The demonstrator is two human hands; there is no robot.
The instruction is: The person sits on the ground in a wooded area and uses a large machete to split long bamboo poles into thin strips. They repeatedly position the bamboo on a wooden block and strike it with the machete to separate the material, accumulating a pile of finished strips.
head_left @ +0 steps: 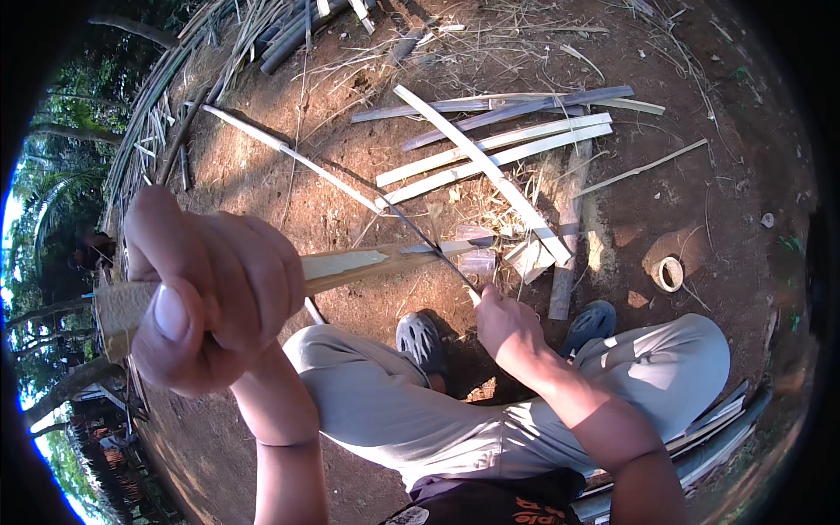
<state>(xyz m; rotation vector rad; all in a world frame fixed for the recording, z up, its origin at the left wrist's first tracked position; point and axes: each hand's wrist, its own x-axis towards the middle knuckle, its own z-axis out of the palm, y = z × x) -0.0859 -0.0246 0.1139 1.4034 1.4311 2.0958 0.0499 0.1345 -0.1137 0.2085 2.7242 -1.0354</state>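
My left hand (pixel 210 297), large and close on the left, is closed around one end of a split bamboo strip (pixel 346 269). The strip runs rightward from my fist, pale on top, its far end over a light block-like piece on the ground. In front of my lap, my right hand (pixel 507 328) grips the handle of a long knife (pixel 455 269). Its thin dark blade points up and left and crosses the strip near the far end. Whether the edge bites into the strip I cannot tell.
Several split bamboo strips (pixel 499 173) lie crossed ahead, beside a round pole (pixel 567 262) and shavings. A short bamboo ring (pixel 669 274) sits to the right. More bamboo (pixel 284 44) is heaped far left. Strips (pixel 717 437) lie by my right leg.
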